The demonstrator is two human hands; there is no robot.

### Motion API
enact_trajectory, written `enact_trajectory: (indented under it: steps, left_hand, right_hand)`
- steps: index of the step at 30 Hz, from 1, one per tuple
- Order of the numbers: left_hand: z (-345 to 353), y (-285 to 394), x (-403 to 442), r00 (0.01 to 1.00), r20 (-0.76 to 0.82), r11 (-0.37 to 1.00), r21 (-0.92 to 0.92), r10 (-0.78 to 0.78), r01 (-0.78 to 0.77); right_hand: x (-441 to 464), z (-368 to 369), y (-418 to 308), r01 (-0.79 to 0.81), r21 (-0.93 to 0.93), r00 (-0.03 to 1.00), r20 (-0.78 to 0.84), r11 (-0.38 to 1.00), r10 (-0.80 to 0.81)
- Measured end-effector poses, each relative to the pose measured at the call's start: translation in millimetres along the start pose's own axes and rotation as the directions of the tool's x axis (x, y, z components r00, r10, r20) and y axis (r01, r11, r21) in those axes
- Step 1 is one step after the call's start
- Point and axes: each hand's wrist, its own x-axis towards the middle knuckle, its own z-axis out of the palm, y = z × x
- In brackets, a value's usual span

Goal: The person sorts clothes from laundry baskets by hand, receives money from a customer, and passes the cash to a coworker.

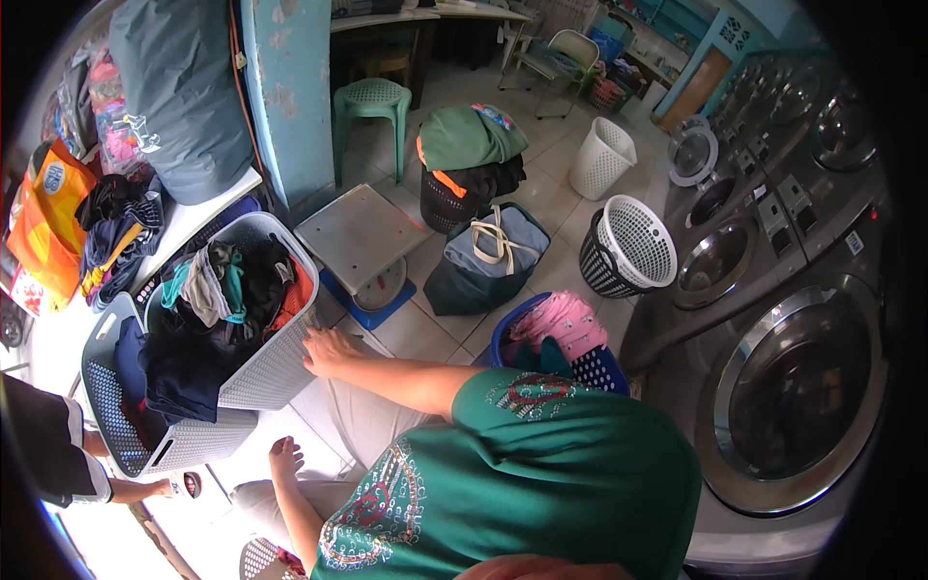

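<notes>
A grey laundry basket (274, 363) heaped with dark, grey, teal and red clothes sits in front of me. My right hand (329, 352) reaches to its near end, fingers apart against the wall. A second grey basket (211, 443) stands beside and partly under it. Dark navy cloth (184, 372) hangs over the side between the two. Lower in the view, my left hand (285, 456) is held in the air near the baskets, its fingers loosely spread and nothing in them.
A platform scale (358, 237) stands beyond the heaped basket. Around it are a dark laundry bag (483, 280), a blue basket (599, 372) with pink cloth, and a white basket (638, 242). Washing machines (793, 396) line the right. Another person's leg (135, 490) shows at left.
</notes>
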Motion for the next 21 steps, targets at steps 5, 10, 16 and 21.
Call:
enact_trajectory:
  steps: [5,10,16,21]
  left_hand:
    - [0.3,0.1,-0.9,1.000,-0.011,1.000,0.002,0.004,-0.004]
    - [-1.7,-6.9,7.8,0.999,-0.011,0.999,0.021,0.043,-0.042]
    - [1.2,-21.7,22.2,0.993,-0.063,0.995,0.006,0.096,-0.096]
    - [-1.0,-5.2,5.3,0.997,-0.063,0.998,0.031,0.049,-0.047]
  right_hand:
    - [0.1,3.9,0.2,0.002,-0.013,0.999,-0.034,1.000,-0.002]
    - [-1.0,-10.6,-1.9,0.001,0.011,0.999,0.035,1.000,-0.001]
    - [2.0,-11.0,-0.8,0.059,-0.006,0.994,0.095,0.998,-0.058]
    - [9.3,5.0,-6.0,0.084,-0.085,0.996,0.009,0.993,-0.084]
